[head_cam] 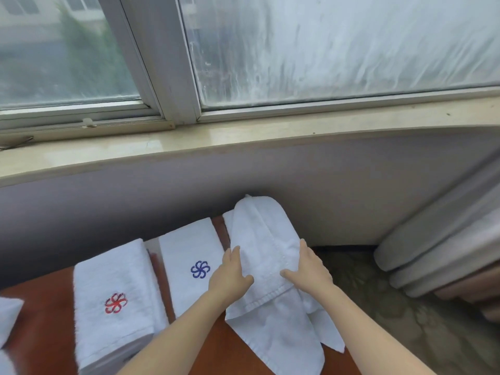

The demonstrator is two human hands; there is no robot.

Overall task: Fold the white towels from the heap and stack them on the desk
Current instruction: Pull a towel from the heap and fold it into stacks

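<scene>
A white towel lies lengthwise on the reddish-brown desk, loosely folded, its near end hanging over the desk's right front. My left hand rests on the towel's left edge with straight fingers. My right hand presses flat on its right side, thumb spread inward. A stack of folded towels with a red flower emblem stands at the left. Another folded stack with a blue emblem stands between it and the loose towel.
A wall and stone window sill run behind the desk. Grey curtains hang at the right above patterned carpet. Part of more white towelling shows at the far left edge.
</scene>
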